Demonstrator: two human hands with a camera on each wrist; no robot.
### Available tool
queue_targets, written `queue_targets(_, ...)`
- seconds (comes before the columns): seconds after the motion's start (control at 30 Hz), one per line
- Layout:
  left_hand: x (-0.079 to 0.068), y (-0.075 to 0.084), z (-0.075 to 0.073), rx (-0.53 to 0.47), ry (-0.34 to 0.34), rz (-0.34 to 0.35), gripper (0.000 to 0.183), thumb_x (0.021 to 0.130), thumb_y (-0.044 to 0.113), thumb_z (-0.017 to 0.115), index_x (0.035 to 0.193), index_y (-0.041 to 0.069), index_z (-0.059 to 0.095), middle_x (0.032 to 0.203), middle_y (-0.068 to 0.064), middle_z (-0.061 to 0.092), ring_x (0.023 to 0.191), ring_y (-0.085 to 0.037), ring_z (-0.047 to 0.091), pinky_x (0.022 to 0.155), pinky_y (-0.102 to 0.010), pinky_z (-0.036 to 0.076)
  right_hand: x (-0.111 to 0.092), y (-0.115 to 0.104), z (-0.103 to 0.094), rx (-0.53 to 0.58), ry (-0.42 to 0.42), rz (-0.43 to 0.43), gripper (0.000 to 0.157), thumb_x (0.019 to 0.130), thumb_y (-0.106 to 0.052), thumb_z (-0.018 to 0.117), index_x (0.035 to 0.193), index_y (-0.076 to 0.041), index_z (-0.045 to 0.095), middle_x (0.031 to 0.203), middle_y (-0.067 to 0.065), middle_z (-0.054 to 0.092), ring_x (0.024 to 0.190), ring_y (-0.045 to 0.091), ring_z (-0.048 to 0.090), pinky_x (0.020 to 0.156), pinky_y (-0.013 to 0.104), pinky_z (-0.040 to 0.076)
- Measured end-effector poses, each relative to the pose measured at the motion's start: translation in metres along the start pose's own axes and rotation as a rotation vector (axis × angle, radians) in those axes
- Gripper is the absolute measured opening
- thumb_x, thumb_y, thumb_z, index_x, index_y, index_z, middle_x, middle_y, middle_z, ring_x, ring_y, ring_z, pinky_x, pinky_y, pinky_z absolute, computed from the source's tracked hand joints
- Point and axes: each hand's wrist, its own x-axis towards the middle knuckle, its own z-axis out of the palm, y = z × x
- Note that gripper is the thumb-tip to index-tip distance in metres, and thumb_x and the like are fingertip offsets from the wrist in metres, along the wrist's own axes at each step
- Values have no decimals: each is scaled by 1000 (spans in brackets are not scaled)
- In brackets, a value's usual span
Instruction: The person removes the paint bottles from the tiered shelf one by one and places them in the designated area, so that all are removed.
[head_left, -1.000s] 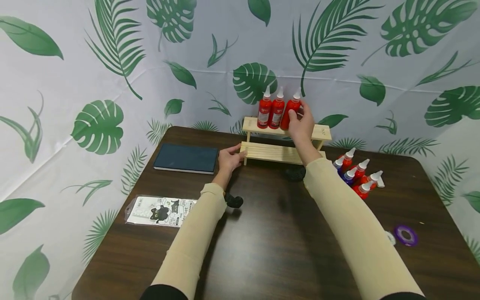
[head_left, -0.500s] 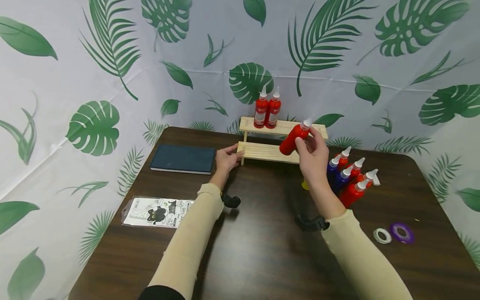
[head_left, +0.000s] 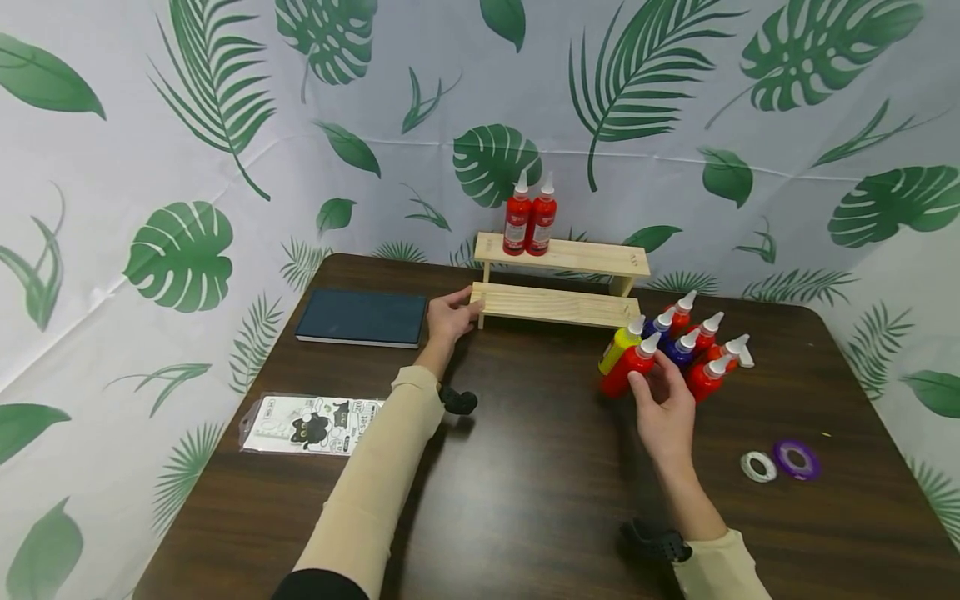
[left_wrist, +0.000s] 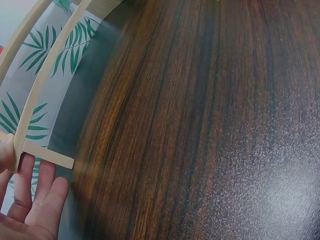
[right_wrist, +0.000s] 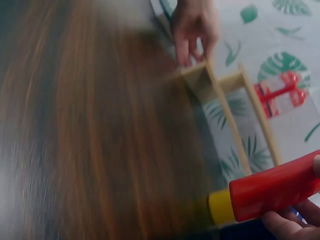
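My right hand (head_left: 667, 414) holds a red squeeze bottle (head_left: 627, 372) with a white nozzle, tilted slightly, just in front of a yellow bottle (head_left: 617, 345). In the right wrist view, the fingers wrap the red bottle (right_wrist: 272, 189) and its base overlaps the yellow one. A two-step wooden rack (head_left: 555, 306) stands at the back of the table. Its left end is pinched by my left hand (head_left: 452, 318), thumb above and fingers below the lower step in the left wrist view. Two red bottles (head_left: 528, 223) stand side by side at the left of the upper step.
Several red and blue bottles (head_left: 678, 352) cluster right of the rack. White and purple tape rolls (head_left: 797, 460) lie at the right. A dark notebook (head_left: 362, 317) and a packet with a cat print (head_left: 311, 425) lie at the left. A leaf-print cloth hangs behind the table.
My right hand has taken the third red bottle off the upper step and carried it down and right, beside the yellow bottle. The left hand keeps its grip on the rack.
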Motion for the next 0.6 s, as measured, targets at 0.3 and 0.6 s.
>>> queue_targets(0.3, 2, -5, -1, -14, -1, 15, 41, 80, 16, 78, 120, 15, 69, 92, -14, 71, 82, -23, 71, 75, -42, 56, 8, 21, -9, -28, 11, 43, 49, 94, -14, 61, 141, -9, 46, 133, 18, 55, 116, 35, 56, 101, 48, 41)
queue_targets(0.6, 2, -4, -1, 1, -10, 18, 42, 81, 18, 78, 121, 15, 69, 91, -13, 71, 83, -22, 71, 74, -39, 57, 9, 27, -5, -78, 26, 29, 49, 95, -11, 59, 142, -8, 44, 133, 21, 54, 117, 38, 55, 100, 50, 41)
